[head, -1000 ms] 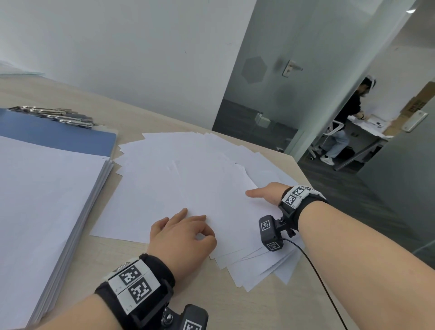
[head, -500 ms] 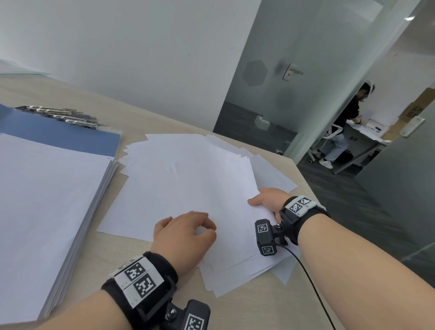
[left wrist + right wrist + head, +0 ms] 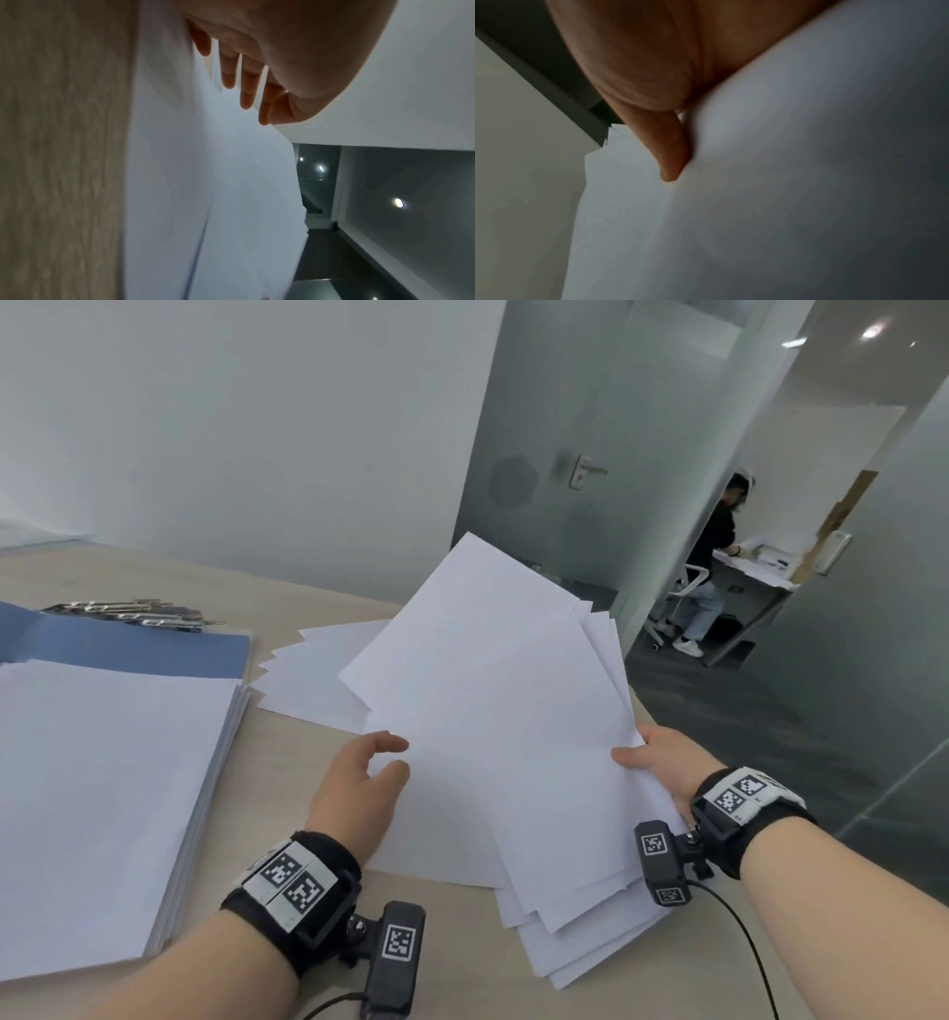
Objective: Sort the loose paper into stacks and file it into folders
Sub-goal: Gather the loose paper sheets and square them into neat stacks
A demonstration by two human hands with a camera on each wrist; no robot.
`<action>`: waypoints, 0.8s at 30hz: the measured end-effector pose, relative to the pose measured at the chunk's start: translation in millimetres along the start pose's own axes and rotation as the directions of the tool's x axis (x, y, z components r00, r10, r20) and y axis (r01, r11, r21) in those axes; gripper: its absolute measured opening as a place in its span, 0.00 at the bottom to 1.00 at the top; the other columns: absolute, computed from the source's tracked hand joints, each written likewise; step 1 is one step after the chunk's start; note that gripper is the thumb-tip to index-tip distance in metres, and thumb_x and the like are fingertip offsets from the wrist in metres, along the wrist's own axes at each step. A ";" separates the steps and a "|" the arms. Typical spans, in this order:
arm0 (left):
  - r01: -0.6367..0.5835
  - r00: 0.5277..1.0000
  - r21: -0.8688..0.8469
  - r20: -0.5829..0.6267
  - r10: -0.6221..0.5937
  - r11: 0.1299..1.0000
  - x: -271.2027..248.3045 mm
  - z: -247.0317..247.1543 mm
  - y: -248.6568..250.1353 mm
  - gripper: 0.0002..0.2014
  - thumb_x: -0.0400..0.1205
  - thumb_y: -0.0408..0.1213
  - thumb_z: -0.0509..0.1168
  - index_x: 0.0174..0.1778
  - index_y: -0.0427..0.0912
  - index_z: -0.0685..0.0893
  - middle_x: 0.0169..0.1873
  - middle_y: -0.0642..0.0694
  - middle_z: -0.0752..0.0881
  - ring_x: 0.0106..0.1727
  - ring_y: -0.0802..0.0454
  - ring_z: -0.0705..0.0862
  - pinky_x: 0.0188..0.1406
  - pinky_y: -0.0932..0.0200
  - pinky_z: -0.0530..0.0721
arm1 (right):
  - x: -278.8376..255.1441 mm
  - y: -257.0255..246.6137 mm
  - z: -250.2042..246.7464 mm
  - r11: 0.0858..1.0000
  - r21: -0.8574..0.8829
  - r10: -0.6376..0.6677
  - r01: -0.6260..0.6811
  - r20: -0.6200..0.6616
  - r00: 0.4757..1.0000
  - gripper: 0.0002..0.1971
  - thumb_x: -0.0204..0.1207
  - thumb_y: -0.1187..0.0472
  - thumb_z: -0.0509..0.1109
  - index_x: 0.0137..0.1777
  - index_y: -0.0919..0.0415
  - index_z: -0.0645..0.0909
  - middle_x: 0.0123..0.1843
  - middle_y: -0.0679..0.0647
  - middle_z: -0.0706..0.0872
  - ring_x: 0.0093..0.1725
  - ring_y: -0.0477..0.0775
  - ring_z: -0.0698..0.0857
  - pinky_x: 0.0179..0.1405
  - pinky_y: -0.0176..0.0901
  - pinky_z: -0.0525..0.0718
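A bundle of loose white sheets (image 3: 503, 711) is lifted off the table and tilted up, its corners fanned unevenly. My right hand (image 3: 647, 757) grips its right edge, thumb on top and fingers underneath; in the right wrist view one finger (image 3: 672, 154) presses against the paper (image 3: 782, 203). My left hand (image 3: 395, 757) touches the bundle's left edge with nearly straight fingers (image 3: 246, 91). More loose sheets (image 3: 313, 680) lie flat on the table behind the bundle. A neat paper stack (image 3: 102, 788) lies at the left, with a blue folder (image 3: 144, 644) behind it.
Metal clips (image 3: 128, 613) lie on the folder's far edge. The wooden table (image 3: 267, 778) ends just right of my right hand. Beyond it are a glass partition and door (image 3: 565, 480), and a seated person (image 3: 714, 567) at a desk.
Both hands lay flat on sheets spread over the table. Now the sheets are gathered and raised into a tilted bundle, with my right hand gripping the right edge.
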State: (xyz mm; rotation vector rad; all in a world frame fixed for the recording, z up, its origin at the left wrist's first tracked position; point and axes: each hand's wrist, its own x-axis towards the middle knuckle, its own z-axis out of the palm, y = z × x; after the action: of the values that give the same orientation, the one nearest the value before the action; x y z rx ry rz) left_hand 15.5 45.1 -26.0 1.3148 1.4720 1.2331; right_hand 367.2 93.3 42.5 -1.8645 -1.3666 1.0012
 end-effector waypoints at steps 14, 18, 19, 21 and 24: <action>0.117 0.993 0.142 -0.028 -0.114 0.983 42.7 -64.5 38.4 0.38 0.81 0.44 0.73 0.86 0.46 0.65 0.75 0.41 0.79 0.72 0.40 0.80 0.68 0.48 0.78 | -56.9 21.5 -27.9 0.992 0.114 -0.071 0.046 0.218 0.973 0.17 0.75 0.70 0.77 0.65 0.66 0.85 0.57 0.66 0.92 0.52 0.65 0.92 0.52 0.53 0.91; 0.108 0.994 0.277 -0.034 -0.103 0.955 38.2 -74.1 39.0 0.09 0.81 0.39 0.69 0.55 0.46 0.90 0.44 0.47 0.92 0.43 0.47 0.90 0.41 0.59 0.86 | -52.5 23.7 -21.3 0.993 0.112 -0.070 0.047 0.207 0.976 0.21 0.70 0.69 0.79 0.64 0.67 0.86 0.57 0.66 0.92 0.49 0.62 0.92 0.49 0.51 0.92; 0.110 0.994 0.293 -0.046 -0.101 0.950 37.5 -76.9 36.9 0.07 0.81 0.38 0.68 0.51 0.47 0.91 0.42 0.47 0.93 0.42 0.47 0.91 0.40 0.58 0.87 | -51.0 24.8 -19.7 0.993 0.107 -0.067 0.046 0.201 0.977 0.24 0.66 0.66 0.79 0.64 0.67 0.86 0.57 0.66 0.92 0.49 0.63 0.92 0.51 0.52 0.91; 0.131 0.990 0.279 -0.088 -0.110 0.951 37.0 -84.4 32.4 0.07 0.81 0.38 0.66 0.48 0.46 0.90 0.41 0.45 0.92 0.42 0.43 0.91 0.44 0.53 0.89 | -47.6 27.3 -17.1 0.996 0.071 -0.062 0.051 0.164 0.985 0.21 0.69 0.67 0.80 0.63 0.67 0.86 0.56 0.65 0.92 0.49 0.63 0.92 0.54 0.54 0.91; 0.175 0.975 0.257 -0.176 -0.132 0.950 41.5 -101.0 23.7 0.08 0.83 0.37 0.64 0.50 0.42 0.88 0.43 0.39 0.91 0.44 0.37 0.89 0.52 0.43 0.89 | -46.3 30.6 -15.5 0.999 0.030 -0.044 0.042 0.070 0.997 0.09 0.80 0.71 0.73 0.59 0.66 0.87 0.51 0.61 0.93 0.45 0.59 0.92 0.45 0.44 0.90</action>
State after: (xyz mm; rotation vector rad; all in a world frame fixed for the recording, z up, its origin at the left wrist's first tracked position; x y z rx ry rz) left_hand -83.0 70.2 20.5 1.2704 1.8744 1.0803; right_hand 387.3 39.7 35.5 -1.7869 -1.4206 1.0682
